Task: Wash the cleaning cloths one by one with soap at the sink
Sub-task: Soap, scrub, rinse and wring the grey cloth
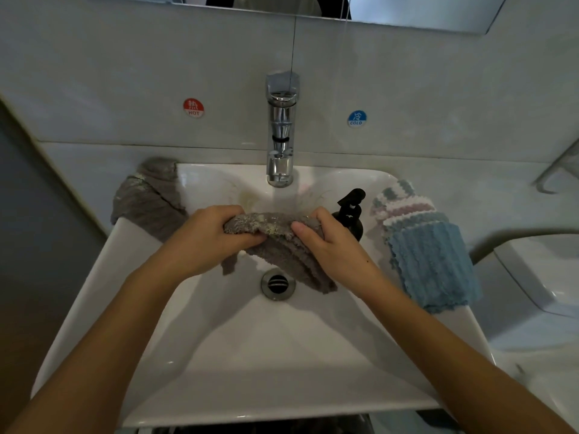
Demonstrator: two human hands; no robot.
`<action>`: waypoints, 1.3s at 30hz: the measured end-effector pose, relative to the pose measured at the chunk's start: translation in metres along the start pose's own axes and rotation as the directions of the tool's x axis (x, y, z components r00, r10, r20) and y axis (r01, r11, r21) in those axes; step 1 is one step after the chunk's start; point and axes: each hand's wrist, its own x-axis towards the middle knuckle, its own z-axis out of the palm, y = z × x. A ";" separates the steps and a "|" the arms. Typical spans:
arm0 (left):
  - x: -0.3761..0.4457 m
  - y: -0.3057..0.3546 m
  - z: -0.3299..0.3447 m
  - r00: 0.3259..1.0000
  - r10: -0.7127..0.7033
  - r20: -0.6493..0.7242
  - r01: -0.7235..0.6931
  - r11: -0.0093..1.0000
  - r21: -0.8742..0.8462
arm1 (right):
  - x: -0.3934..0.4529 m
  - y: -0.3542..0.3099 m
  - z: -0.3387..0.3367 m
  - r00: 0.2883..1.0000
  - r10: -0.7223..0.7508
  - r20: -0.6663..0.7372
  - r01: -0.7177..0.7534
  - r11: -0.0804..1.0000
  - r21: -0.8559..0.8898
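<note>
White bathroom sink (219, 355) with the tap (281, 145) running, and the gray cloth (275, 242) is bunched right under the stream above the drain (278, 283), left hand (206, 242) and right hand (332, 245) both clenched tight around its top edge.

Two bare forearms seen entering from five and seven o'clock, no sleeves worn below the elbows, left hand (205, 238) and right hand (329, 242) ungloved, no rings, watch or bracelets worn, nails kept short
</note>
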 end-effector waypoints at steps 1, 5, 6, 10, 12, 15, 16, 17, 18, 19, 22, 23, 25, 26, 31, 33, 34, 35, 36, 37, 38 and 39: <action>0.000 0.001 0.000 0.999 -0.004 0.031 0.006 0.998 -0.059 | 0.000 -0.001 -0.001 1.000 -0.002 -0.008 0.002 1.000 0.011; -0.003 0.006 0.000 0.990 -0.025 0.136 0.060 0.965 -0.256 | 0.000 -0.002 -0.003 0.999 0.003 -0.037 0.004 0.985 0.172; -0.004 0.006 0.000 0.989 -0.034 0.145 0.077 0.951 -0.300 | 0.000 -0.002 -0.003 0.999 0.003 -0.033 0.005 0.970 0.244; -0.005 0.002 -0.005 0.974 -0.083 0.210 0.162 0.905 -0.392 | -0.002 -0.002 0.001 1.000 -0.003 0.015 -0.002 0.937 0.348; -0.006 0.001 -0.008 0.968 -0.075 0.241 0.172 0.896 -0.409 | -0.002 -0.003 0.002 1.000 0.010 0.016 -0.016 0.927 0.374; -0.006 0.008 -0.008 0.970 -0.058 0.235 0.169 0.856 -0.488 | -0.002 -0.006 0.003 0.998 0.048 -0.027 -0.030 0.880 0.475; -0.006 0.010 -0.005 0.972 -0.102 0.213 0.202 0.824 -0.529 | -0.002 -0.008 0.004 0.997 0.054 -0.054 -0.019 0.859 0.511; -0.004 0.012 -0.001 0.969 -0.171 0.178 0.243 0.786 -0.568 | -0.002 -0.011 0.007 0.994 0.064 -0.083 -0.009 0.842 0.540; -0.002 0.014 0.005 0.962 -0.243 0.124 0.268 0.754 -0.600 | -0.001 -0.014 0.011 0.991 0.073 -0.110 0.001 0.829 0.559; 0.000 0.016 0.012 0.955 -0.293 0.052 0.262 0.745 -0.614 | -0.001 -0.017 0.016 0.987 0.087 -0.136 0.006 0.823 0.568; 0.000 0.021 0.033 0.926 -0.325 -0.195 0.151 0.788 -0.597 | 0.005 -0.023 0.033 0.960 0.154 -0.234 -0.003 0.841 0.541; 0.000 0.021 0.038 0.914 -0.311 -0.260 0.107 0.803 -0.586 | 0.008 -0.026 0.038 0.943 0.203 -0.264 -0.029 0.841 0.541; -0.002 0.027 0.045 0.893 -0.293 -0.341 0.033 0.799 -0.601 | 0.012 -0.031 0.046 0.905 0.313 -0.289 -0.081 0.792 0.605; -0.004 0.031 0.046 0.884 -0.306 -0.353 0.015 0.773 -0.634 | 0.013 -0.034 0.049 0.892 0.347 -0.290 -0.078 0.749 0.658; -0.006 0.036 0.050 0.857 -0.447 -0.259 0.058 0.581 -0.812 | 0.015 -0.039 0.059 0.861 0.448 -0.239 -0.100 0.611 0.785; -0.006 0.039 0.052 0.874 -0.431 -0.222 0.091 0.596 -0.798 | 0.017 -0.039 0.058 0.850 0.471 -0.237 -0.099 0.585 0.805; -0.008 0.041 0.055 0.888 -0.409 -0.210 0.095 0.610 -0.787 | 0.018 -0.037 0.058 0.850 0.466 -0.247 -0.088 0.587 0.805; -0.009 0.043 0.060 0.898 -0.383 -0.216 0.085 0.632 -0.770 | 0.018 -0.037 0.058 0.854 0.450 -0.263 -0.072 0.601 0.796; -0.010 0.046 0.064 0.900 -0.358 -0.249 0.062 0.670 -0.740 | 0.017 -0.036 0.059 0.857 0.430 -0.283 -0.058 0.628 0.776; -0.010 0.047 0.068 0.894 -0.328 -0.306 0.027 0.721 -0.693 | 0.016 -0.036 0.061 0.858 0.411 -0.309 -0.047 0.662 0.748; -0.009 0.048 0.070 0.882 -0.291 -0.370 -0.013 0.770 -0.638 | 0.015 -0.036 0.063 0.857 0.389 -0.339 -0.031 0.694 0.719; -0.006 0.047 0.070 0.867 -0.254 -0.429 -0.050 0.812 -0.581 | 0.014 -0.036 0.064 0.856 0.364 -0.368 -0.013 0.726 0.688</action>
